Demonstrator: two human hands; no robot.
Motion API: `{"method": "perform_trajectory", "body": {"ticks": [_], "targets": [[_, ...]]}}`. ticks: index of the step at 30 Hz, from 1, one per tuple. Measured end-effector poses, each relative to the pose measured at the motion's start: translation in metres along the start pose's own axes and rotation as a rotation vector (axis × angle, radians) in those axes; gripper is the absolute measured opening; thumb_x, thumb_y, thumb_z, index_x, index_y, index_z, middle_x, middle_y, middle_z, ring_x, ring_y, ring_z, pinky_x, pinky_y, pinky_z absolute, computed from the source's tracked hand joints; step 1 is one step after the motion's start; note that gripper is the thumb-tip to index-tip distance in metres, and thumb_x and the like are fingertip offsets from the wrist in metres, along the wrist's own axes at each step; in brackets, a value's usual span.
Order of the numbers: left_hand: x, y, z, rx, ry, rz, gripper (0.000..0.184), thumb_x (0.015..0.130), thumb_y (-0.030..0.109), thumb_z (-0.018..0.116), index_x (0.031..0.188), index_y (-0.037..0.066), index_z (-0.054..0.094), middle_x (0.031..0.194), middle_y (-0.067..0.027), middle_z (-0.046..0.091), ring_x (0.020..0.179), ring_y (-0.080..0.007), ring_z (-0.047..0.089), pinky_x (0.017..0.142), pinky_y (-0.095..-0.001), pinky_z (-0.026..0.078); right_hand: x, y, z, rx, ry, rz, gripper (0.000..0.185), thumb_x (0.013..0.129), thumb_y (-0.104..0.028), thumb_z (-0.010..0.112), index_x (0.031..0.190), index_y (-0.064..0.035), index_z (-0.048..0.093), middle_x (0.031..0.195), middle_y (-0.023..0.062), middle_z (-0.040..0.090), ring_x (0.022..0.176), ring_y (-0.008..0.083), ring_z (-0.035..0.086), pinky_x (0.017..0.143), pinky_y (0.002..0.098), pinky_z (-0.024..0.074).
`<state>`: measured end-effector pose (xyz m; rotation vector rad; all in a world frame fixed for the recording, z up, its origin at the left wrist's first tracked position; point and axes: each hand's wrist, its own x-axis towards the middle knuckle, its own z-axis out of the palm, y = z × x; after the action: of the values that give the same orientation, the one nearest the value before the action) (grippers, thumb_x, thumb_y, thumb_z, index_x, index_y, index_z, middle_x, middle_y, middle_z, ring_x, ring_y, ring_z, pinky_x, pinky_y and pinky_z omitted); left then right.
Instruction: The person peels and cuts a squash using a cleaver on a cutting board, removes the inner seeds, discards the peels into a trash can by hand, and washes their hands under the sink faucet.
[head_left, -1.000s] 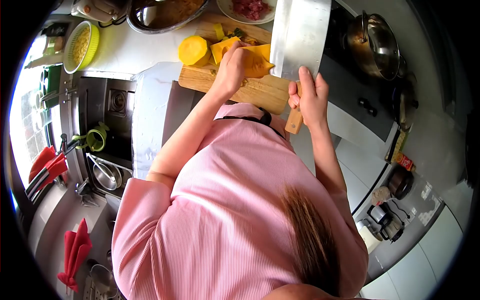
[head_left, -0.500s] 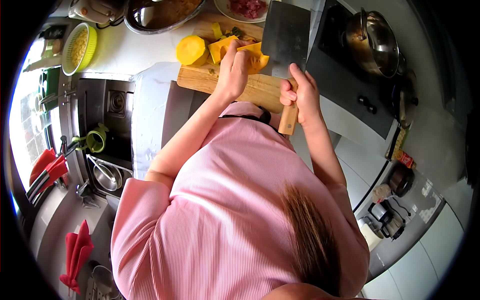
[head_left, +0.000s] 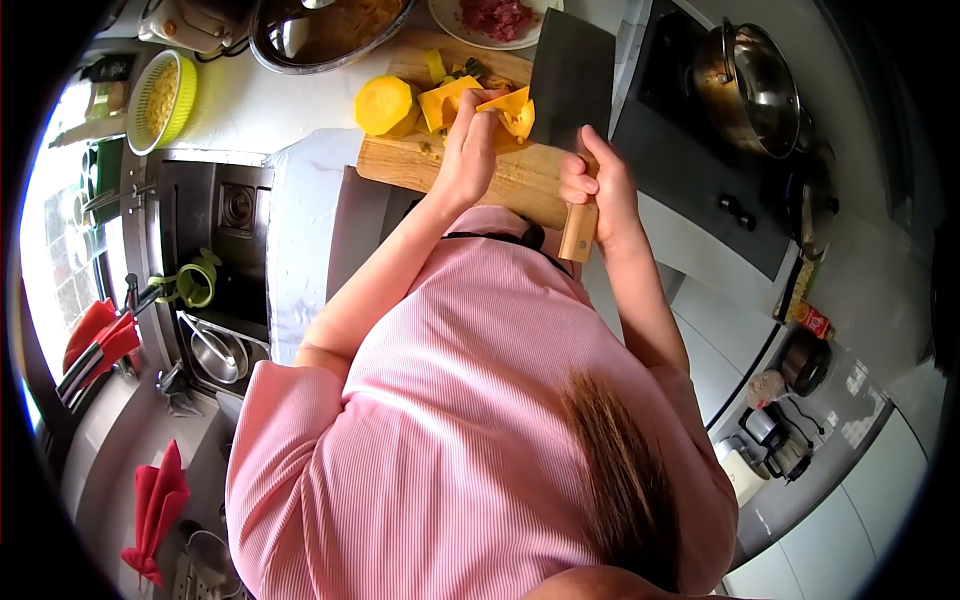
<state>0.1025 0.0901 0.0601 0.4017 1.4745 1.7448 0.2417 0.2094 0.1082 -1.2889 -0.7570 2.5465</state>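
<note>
My left hand (head_left: 468, 152) is closed over a cut pumpkin piece (head_left: 516, 108), pressing it on the wooden cutting board (head_left: 410, 158). My right hand (head_left: 608, 192) grips the wooden handle of a cleaver (head_left: 573, 85). Its broad dark blade stands just right of the piece, over the board's right end; whether blade and pumpkin touch I cannot tell. Left of my left hand lie another orange pumpkin chunk (head_left: 436, 102) and a thick round yellow pumpkin section (head_left: 386, 106). Dark green scraps (head_left: 470, 69) lie behind them.
Behind the board are a large metal bowl (head_left: 386, 32) and a plate of raw meat (head_left: 496, 18). A yellow-green basket (head_left: 186, 92) stands at far left, near the sink (head_left: 236, 255). A metal pot (head_left: 745, 90) sits on the stove (head_left: 690, 170) at right.
The cleaver has shifted and turned slightly, its blade's near left corner now lower beside the pumpkin piece. My left hand stays nearly in place on the pumpkin.
</note>
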Motion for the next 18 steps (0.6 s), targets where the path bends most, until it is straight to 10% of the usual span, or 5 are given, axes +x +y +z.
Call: {"method": "perform_trajectory", "body": {"ticks": [9,14,18], "targets": [[0.020,-0.044,-0.002,0.219,-0.146,-0.198,0.033,0.093,0.011,0.049,0.125,0.002,0.049,0.118,-0.0157,0.058,0.107,-0.0206,0.055,0.094,-0.0323,0.044,0.005,0.003,-0.019,-0.386,0.262,-0.350,0.023,0.100,-0.028,0.054,0.091,-0.0066,0.047,0.065,0.0070,0.054,0.047,0.0093,0.043,0.044,0.0268,0.0385],[0.027,-0.085,0.003,0.747,-0.106,0.254,0.029,0.091,0.011,0.054,0.120,0.010,0.058,0.112,-0.0200,0.057,0.103,-0.0387,0.055,0.090,-0.0424,0.047,0.013,0.017,-0.048,-1.039,0.481,-0.635,0.035,0.099,-0.030,0.055,0.079,-0.0013,0.049,0.056,0.0080,0.057,0.046,0.0186,0.056,0.048,0.0347,0.0457],[0.013,-0.047,0.014,1.215,-0.080,0.396,0.033,0.089,0.026,0.062,0.119,0.012,0.060,0.117,-0.0090,0.057,0.104,-0.0316,0.056,0.087,-0.0401,0.050,0.007,0.028,-0.050,-1.216,0.528,-0.749,0.037,0.095,-0.035,0.060,0.092,0.0016,0.058,0.055,0.0109,0.056,0.051,0.0284,0.060,0.053,0.0361,0.0472]]}}
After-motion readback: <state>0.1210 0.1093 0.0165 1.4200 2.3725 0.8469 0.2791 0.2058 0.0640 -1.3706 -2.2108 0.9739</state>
